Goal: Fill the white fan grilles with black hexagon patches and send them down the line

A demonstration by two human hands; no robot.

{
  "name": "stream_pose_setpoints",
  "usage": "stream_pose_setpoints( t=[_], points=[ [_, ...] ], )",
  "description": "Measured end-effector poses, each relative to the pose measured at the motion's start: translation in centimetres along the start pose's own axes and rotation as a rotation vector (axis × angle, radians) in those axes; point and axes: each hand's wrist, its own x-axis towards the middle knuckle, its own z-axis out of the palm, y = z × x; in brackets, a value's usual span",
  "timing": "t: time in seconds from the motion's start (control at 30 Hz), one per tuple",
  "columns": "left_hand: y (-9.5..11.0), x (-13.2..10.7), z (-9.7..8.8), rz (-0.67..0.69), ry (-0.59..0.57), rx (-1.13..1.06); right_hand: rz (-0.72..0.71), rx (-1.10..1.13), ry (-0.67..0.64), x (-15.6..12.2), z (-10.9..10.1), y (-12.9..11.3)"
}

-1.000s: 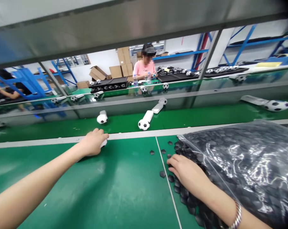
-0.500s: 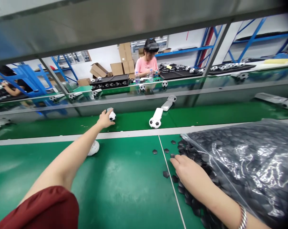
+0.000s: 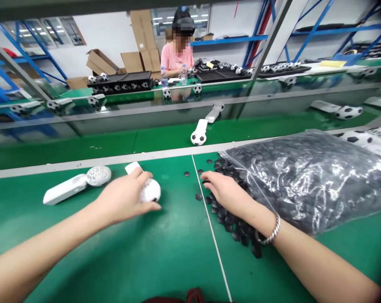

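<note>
Biggest first: there's a green surface (image 3: 130,261) in front of the worker, and a second green strip (image 3: 162,141) running past it, beyond the plastic bag (image 3: 313,181). A co-worker (image 3: 177,57) in a pink top sits well past the bag. The bag itself is big, clear, full of black stuff, and lying beside the worker's right arm.

So, what just changed: half a second ago the left hand (image 3: 124,195) was out over that strip. Now it's back on the near side, left of the bag, with a ball-ended piece (image 3: 151,191). The grip is wrapped round the ball, fingers over it and thumb in front. That puts the piece off the strip and way closer to the black stuff. The right hand (image 3: 225,191) has stayed at the bag's left edge, grip narrow. Something dark shows at the fingertips, but I can't tell if it's pinched.

Another white piece (image 3: 78,185) lies further left of the bag, no black patches that I can see. A patched piece (image 3: 198,138) sits on the strip.

Smallest: loose black bits (image 3: 235,236) along the bag's left side, plus a stray bit (image 3: 186,174) further left.
</note>
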Motion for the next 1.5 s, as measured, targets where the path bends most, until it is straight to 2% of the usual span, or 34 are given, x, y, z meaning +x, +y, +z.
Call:
stream_pose_setpoints(
  t=[0.1,0.17,0.23,0.3,0.43,0.5,0.6,0.7,0.87,1.07,1.23,1.4,1.5],
  points=[
    [-0.1,-1.0,0.8,0.277,-0.111,-0.114,0.001,0.181,0.017,-0.1,-0.3,-0.8],
    [-1.1,-0.5,1.0,0.349,-0.123,-0.144,0.036,0.312,0.002,-0.2,-0.3,-1.3],
    [-1.6,-0.1,1.3,0.340,-0.115,-0.137,0.052,0.389,0.012,-0.3,-0.4,-1.7],
    [-1.0,0.1,2.0,0.308,-0.099,-0.107,0.016,0.376,0.051,-0.3,-0.4,-2.0],
    [2.1,-0.2,4.3,0.083,0.018,-0.132,-0.048,0.318,0.116,-0.5,-0.5,-2.4],
    [3.5,-0.3,5.2,-0.046,0.060,-0.151,-0.038,0.359,0.093,-0.6,-0.3,-2.7],
    [4.9,-0.3,5.7,-0.157,0.016,-0.170,-0.066,0.434,0.022,-0.8,0.5,-3.3],
    [5.6,-0.4,5.6,-0.126,0.016,-0.215,-0.134,0.450,0.002,-1.1,1.3,-4.0],
    [5.9,-0.7,5.6,-0.031,0.155,-0.301,-0.239,0.369,0.047,-1.0,2.2,-4.1],
    [5.6,-0.6,5.6,0.033,0.168,-0.394,-0.293,0.254,0.121,-0.8,2.8,-3.8],
    [5.5,-0.3,5.5,0.064,0.195,-0.405,-0.222,0.369,0.153,-0.8,3.5,-3.6],
    [5.8,-0.3,5.3,0.090,0.185,-0.380,-0.101,0.607,0.037,-0.6,4.0,-3.3],
    [5.7,-0.3,5.2,0.081,0.172,-0.382,-0.073,0.632,-0.010,0.1,3.1,-2.6]
  ],
)
